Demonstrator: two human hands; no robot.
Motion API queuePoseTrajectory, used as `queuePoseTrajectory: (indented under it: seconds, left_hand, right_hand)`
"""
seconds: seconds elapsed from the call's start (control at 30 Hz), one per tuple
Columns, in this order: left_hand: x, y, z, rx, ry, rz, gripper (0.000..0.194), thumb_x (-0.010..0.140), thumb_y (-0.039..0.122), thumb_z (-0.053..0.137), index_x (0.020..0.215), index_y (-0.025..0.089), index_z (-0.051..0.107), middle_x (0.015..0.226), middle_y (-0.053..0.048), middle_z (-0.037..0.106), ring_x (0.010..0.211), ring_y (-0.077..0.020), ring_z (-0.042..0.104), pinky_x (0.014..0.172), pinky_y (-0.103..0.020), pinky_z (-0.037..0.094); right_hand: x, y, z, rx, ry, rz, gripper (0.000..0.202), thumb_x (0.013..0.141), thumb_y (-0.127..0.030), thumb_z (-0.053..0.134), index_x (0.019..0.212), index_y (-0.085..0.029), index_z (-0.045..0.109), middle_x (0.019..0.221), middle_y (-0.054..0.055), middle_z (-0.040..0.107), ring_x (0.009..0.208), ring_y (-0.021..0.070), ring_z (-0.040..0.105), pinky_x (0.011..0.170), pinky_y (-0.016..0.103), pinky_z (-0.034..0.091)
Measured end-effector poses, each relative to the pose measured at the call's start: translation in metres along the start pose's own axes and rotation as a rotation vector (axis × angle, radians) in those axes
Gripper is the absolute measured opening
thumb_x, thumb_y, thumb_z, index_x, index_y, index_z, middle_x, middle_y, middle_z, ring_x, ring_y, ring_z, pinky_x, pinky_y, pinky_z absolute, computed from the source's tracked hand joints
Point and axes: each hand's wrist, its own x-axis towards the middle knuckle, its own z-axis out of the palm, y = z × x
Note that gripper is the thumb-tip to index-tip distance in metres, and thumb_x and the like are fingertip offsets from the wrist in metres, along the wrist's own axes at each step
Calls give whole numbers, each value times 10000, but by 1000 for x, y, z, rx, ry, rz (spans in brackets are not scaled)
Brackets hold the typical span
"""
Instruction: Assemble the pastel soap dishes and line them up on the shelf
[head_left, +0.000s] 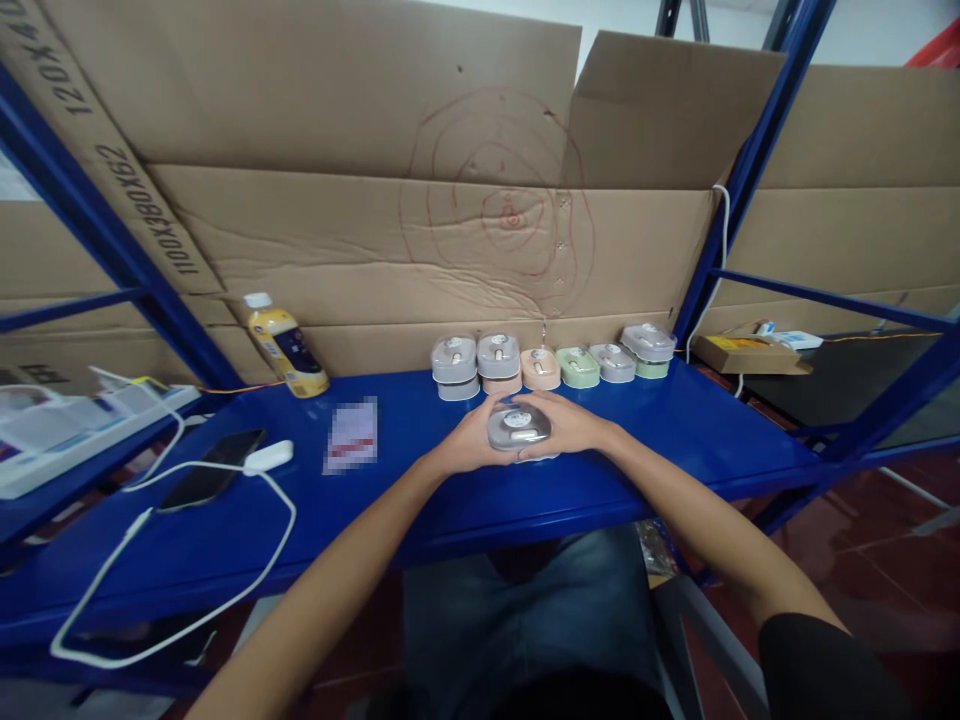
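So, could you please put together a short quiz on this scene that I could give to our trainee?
1. True or false: the left hand and the right hand are both on the grey-topped container in front of the back row.

2. Multiple choice: in the back row, what colour is the single container between the single pink container and the single grey container?
A) yellow
B) green
C) red

3. Fill in the blank: the bottle on the blue table has a ____ cap.

Key: 1. True. 2. B. 3. White.
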Motion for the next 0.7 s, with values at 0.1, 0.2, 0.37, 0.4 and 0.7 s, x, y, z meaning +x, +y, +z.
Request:
queuePoseTrajectory:
  seconds: [0.1, 0.2, 0.37, 0.4, 0.7]
  left_hand:
    - [0, -5, -2, 114, 44, 31, 1079, 685, 454, 904, 1574, 219, 341, 1469, -145, 583, 1354, -364, 567, 1138, -511, 469]
    - [-2, -6, -2, 256, 29, 81, 762, 810, 469, 804, 1478, 227, 529, 1461, -137, 568, 1368, -356, 540, 1180, -526, 427]
    - [-3, -2, 2, 404, -8, 88, 404, 964, 462, 612, 1287, 250, 731, 1399, -131, 565, 1371, -344, 524, 1189, -518, 428]
    - [-3, -2, 1, 410, 4, 95, 408, 980, 470, 587, 1289, 247, 730, 1405, -130, 561, 1380, -340, 515, 1197, -516, 420]
    - [1, -11, -25, 377, 401, 10, 431, 1028, 445, 441, 1259, 181, 692, 1319, -136, 587, 1300, -305, 565, 1155, -495, 450]
  right_hand:
    - [-3, 12, -6, 162, 105, 32, 794, 770, -606, 819, 1441, -253, 584, 1397, 103, 660, 1266, 322, 632, 1101, 499, 492]
    - [-13, 34, -17, 271, 262, 183, 697, 832, -592, 762, 1416, -250, 595, 1388, 92, 663, 1245, 303, 635, 1105, 506, 482]
    - [-19, 56, -25, 305, 458, 381, 629, 852, -611, 701, 1360, -250, 614, 1134, 74, 717, 1033, 274, 675, 989, 495, 539]
    - [-18, 57, -25, 304, 466, 392, 622, 855, -611, 690, 1354, -249, 613, 1106, 72, 715, 1010, 270, 673, 972, 489, 544]
    - [-17, 54, -22, 283, 516, 414, 605, 888, -616, 642, 1379, -267, 586, 1088, 69, 693, 953, 260, 664, 911, 473, 562]
